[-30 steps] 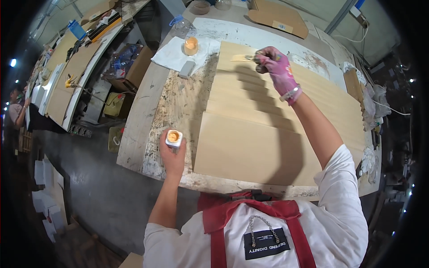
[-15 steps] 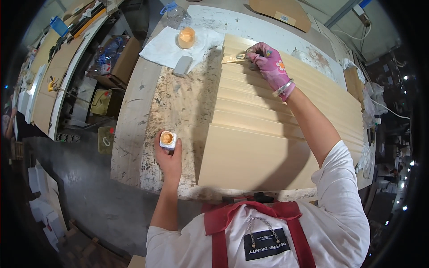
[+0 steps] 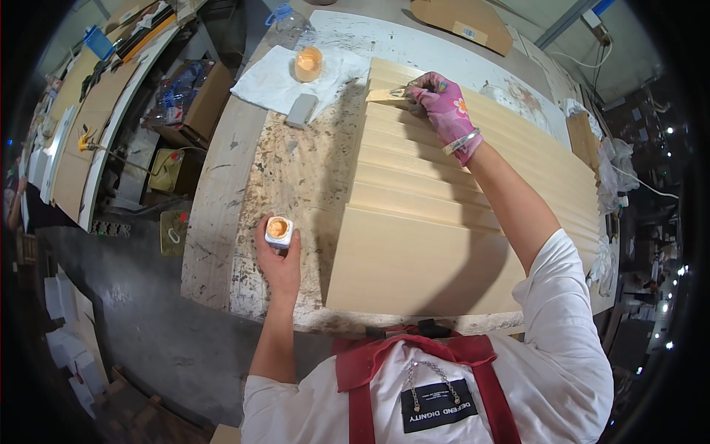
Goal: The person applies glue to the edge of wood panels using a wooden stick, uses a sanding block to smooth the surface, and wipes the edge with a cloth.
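While the left hand (image 3: 279, 260) grips a small jar (image 3: 279, 231), the gloved right hand (image 3: 441, 109) pinches a brush (image 3: 390, 95) against the panels (image 3: 421, 222)

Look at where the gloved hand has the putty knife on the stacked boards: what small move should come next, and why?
Probably draw the putty knife along the top board's edge. The right hand presses its blade there at the far corner of the stacked boards, while the left hand holds the small open jar of tan filler apart on the workbench.
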Action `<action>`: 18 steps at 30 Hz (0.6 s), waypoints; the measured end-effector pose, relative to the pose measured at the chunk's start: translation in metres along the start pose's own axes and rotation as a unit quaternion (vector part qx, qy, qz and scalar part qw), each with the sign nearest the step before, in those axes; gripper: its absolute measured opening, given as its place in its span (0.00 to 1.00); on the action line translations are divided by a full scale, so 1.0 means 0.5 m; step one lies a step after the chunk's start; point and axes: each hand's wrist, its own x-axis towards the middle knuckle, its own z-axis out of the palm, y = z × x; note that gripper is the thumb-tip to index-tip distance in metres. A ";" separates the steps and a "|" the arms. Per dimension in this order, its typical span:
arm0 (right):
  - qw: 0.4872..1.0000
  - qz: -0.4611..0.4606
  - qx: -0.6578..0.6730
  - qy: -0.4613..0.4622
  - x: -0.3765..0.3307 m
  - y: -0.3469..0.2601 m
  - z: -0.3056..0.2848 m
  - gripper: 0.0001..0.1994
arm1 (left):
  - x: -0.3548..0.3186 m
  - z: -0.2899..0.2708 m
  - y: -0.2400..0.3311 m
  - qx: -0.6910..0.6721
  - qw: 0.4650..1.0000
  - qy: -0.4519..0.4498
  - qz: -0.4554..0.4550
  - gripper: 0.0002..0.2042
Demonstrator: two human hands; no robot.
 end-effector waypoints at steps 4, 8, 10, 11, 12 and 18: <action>1.000 0.022 -0.002 0.012 -0.002 -0.001 -0.001 0.03 | 0.001 -0.001 0.001 0.015 1.000 -0.004 0.021 0.24; 1.000 0.020 0.001 0.002 -0.003 0.000 -0.006 0.03 | 0.001 0.000 -0.003 0.017 0.999 -0.010 0.029 0.24; 0.999 0.024 0.016 0.017 -0.003 0.000 -0.008 0.03 | 0.002 0.000 -0.007 0.026 0.999 -0.004 0.027 0.24; 1.000 0.022 0.015 0.014 -0.003 0.001 -0.009 0.03 | 0.002 0.000 -0.008 0.016 1.000 -0.005 0.024 0.24; 1.000 0.015 0.011 0.007 -0.004 0.001 -0.010 0.03 | 0.002 0.000 -0.010 0.025 0.999 0.000 0.025 0.24; 1.000 0.003 0.011 0.004 0.000 0.005 -0.008 0.03 | 0.003 0.000 -0.015 0.059 0.997 0.004 0.045 0.24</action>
